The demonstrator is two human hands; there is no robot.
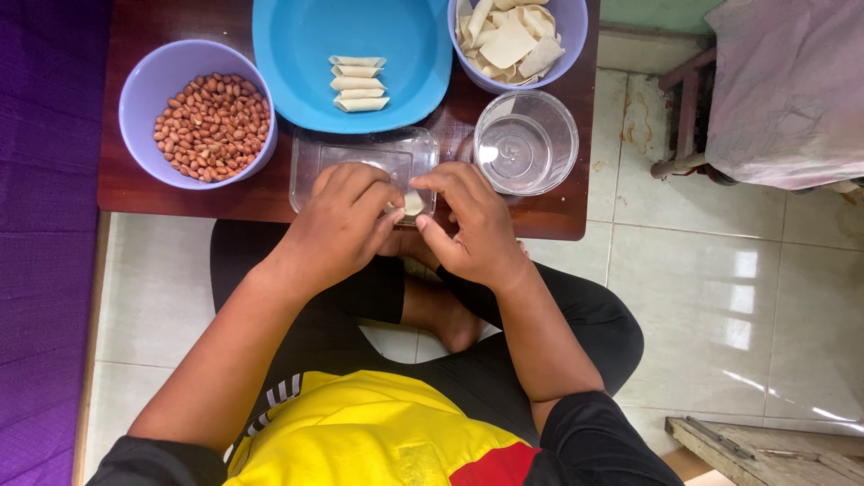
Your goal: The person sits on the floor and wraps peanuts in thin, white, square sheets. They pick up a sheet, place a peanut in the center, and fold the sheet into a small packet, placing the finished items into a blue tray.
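where both hands meet over the clear tray (310,157), pale wrapper piece (412,203) pinched between left grip (340,223) and right grip (468,225)

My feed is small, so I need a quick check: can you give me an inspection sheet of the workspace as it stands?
Surface: low dark wooden table, crowded with bowls.
Job's things: a small pale wrapper piece pinched between both hands over a clear rectangular dish; five rolled pieces lined up in the blue basin.
Clutter: lilac bowl of peanuts; lilac bowl of flat wrappers; clear round bowl, contents not clear.
Fingers: left hand and right hand both closed on the wrapper piece.
Cables: nothing seen.
Surroundings: pale tiled floor, purple mat, cloth-covered furniture, wooden board.
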